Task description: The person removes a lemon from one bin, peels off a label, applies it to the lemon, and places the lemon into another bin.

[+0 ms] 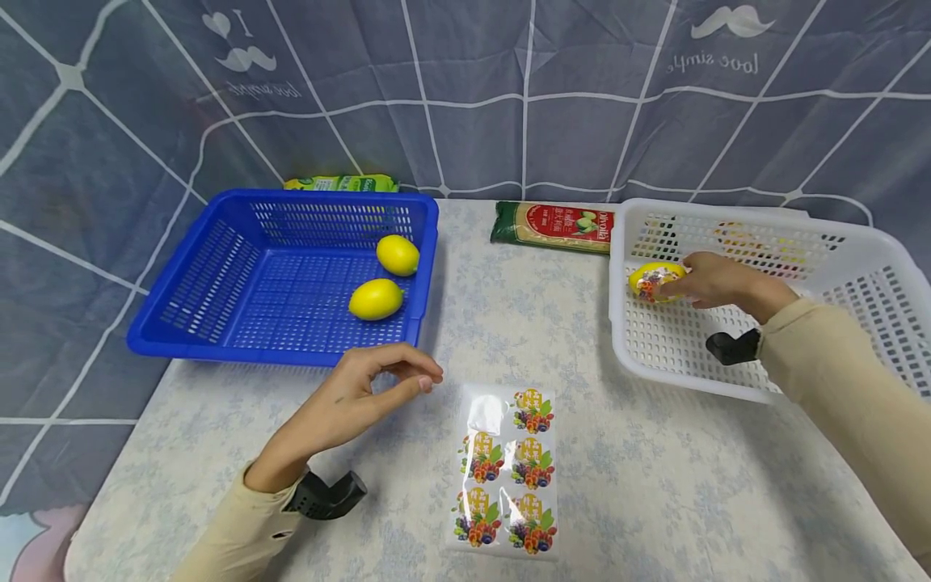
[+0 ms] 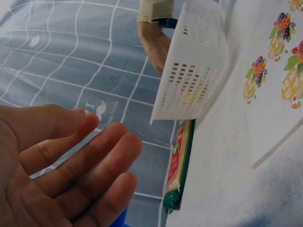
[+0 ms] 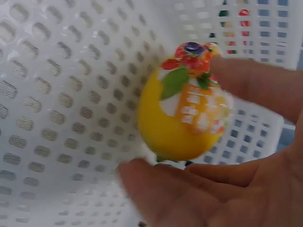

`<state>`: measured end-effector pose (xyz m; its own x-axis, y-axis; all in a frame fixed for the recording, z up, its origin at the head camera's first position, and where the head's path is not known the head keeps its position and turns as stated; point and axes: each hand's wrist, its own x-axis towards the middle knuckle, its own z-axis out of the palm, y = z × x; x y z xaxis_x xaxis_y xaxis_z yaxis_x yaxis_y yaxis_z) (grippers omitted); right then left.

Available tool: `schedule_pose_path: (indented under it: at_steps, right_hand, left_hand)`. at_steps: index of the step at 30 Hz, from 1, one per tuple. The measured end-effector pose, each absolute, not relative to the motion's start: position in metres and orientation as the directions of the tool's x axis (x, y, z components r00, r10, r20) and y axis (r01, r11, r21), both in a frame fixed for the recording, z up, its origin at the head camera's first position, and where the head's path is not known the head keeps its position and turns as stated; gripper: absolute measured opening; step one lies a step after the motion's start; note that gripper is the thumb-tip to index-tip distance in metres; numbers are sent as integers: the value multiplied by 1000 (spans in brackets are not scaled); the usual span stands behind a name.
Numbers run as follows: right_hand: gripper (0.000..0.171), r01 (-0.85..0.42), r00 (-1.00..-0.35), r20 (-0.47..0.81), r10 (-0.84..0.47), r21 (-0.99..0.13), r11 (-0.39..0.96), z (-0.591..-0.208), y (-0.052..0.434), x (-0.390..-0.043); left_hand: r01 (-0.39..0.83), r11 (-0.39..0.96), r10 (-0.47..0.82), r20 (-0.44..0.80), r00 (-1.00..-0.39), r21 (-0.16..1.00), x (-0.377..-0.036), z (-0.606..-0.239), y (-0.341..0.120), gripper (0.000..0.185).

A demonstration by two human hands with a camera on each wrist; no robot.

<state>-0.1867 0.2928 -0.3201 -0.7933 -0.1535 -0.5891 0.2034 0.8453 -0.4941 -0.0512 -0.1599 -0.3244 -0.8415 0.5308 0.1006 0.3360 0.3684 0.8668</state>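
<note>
Yellow plastic-looking lemon with a fruit sticker (image 3: 182,111) on its skin, held inside the white perforated plastic basket (image 1: 858,267), pinched between thumb and fingertips (image 3: 246,78) of the right hand (image 1: 716,279). Probably light, stiff and smooth, so likely to slip or roll; best taken across the rounded middle, thumb opposite fingertips, clear of the sticker so its edges stay flat. Left hand (image 1: 364,396) hovering over the floral worktop (image 1: 655,469), fingers loosely curved and holding nothing, just left of the glossy sticker sheet with fruit labels (image 1: 509,469). Beyond those fingers, two plain yellow lemons (image 1: 376,298) lying in the blue perforated basket (image 1: 218,275).
</note>
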Motion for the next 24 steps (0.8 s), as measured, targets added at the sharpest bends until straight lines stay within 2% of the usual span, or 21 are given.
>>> schedule_pose_path:
  at_steps: [3,11,14,18,21,24]
  right_hand:
    - [96,232,-783,-607,-133,-485,844,-312,295,-184]
    - [95,75,-903,-410,-130,-447,891,-282,279,-151]
    - [85,7,-944,-291,-156,-489,872,-274,264,-130]
    - [60,-148,-976,-59,-212,-536,831,-269,240,-98]
    - [45,-323,-944,127,-303,-526,787,-273,222,-75]
    - [35,-478,-877,236,-418,-507,717,-282,206,-58]
  left_hand:
    - [335,365,528,104,-843,868,-52,-323,-160,15]
    - [317,377,502,95,-860,870,-60,-313,-166,16]
    - [306,400,479,87,-873,864,-67,-307,-172,16]
    - [314,475,431,93,-898,822,-83,-301,-183,16]
    - [323,589,372,106,-922,741,-98,-298,-193,18]
    - [308,679,333,94,-938,666,-115,-296,-204,22]
